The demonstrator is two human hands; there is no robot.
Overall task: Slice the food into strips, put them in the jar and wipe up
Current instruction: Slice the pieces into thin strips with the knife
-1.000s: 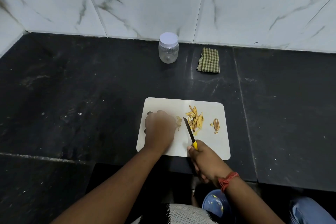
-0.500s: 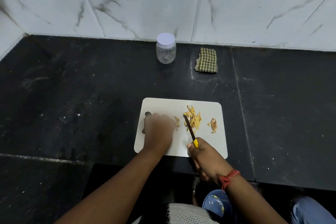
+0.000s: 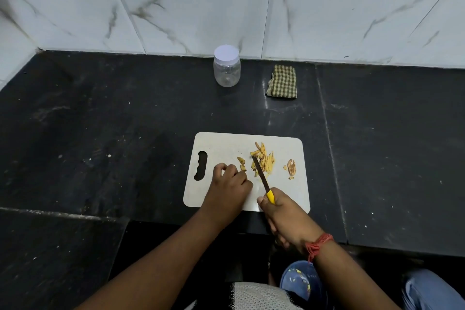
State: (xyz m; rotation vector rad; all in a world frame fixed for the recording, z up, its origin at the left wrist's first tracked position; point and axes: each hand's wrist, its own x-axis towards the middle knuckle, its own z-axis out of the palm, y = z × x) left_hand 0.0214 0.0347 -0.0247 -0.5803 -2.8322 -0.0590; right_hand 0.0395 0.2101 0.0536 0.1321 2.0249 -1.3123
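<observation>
A white cutting board (image 3: 226,148) lies on the black counter. A pile of yellow food strips (image 3: 264,158) sits on its middle. My right hand (image 3: 284,214) grips a knife (image 3: 260,173) by its yellow handle, the blade tip resting at the pile's left edge. My left hand (image 3: 229,186) rests on the board with fingers curled, its fingertips holding the near end of a small food piece (image 3: 241,162). A clear jar (image 3: 227,68) with a white lid stands at the back by the wall. A folded checked cloth (image 3: 283,81) lies to its right.
Brownish peel scraps (image 3: 292,167) lie on the board's right part. A marble-tiled wall (image 3: 327,7) closes the back and left. The counter's front edge runs just under the board; below it a blue object (image 3: 299,282) and my knee show.
My left hand has drawn back toward me, uncovering the board's handle hole and the small cut piece. The knife blade stays beside the strip pile.
</observation>
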